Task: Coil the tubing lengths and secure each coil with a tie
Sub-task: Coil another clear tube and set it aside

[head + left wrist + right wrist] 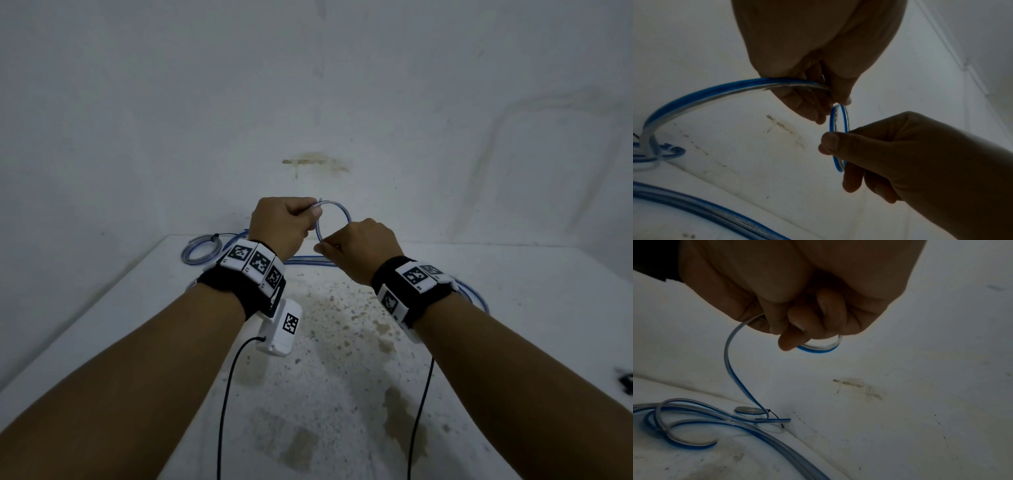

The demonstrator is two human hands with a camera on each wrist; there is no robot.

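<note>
Both hands hold a small loop of clear tubing with a blue stripe (334, 214) raised above the table near the wall. My left hand (291, 219) grips the loop's top, its fingers curled round the tube (793, 84). My right hand (346, 245) pinches the loop's lower side between thumb and fingers (838, 164). In the right wrist view the tube (731, 366) drops from the fist to loose lengths on the table (694, 417). A finished coil (202, 250) with a black tie (216, 236) lies at the table's far left.
The white table (342, 377) is stained and speckled; its far edge meets a marked white wall (315, 164). More tubing (469, 294) trails under my right wrist. A small dark object (627, 380) sits at the table's right edge. Black cables hang from both wristbands.
</note>
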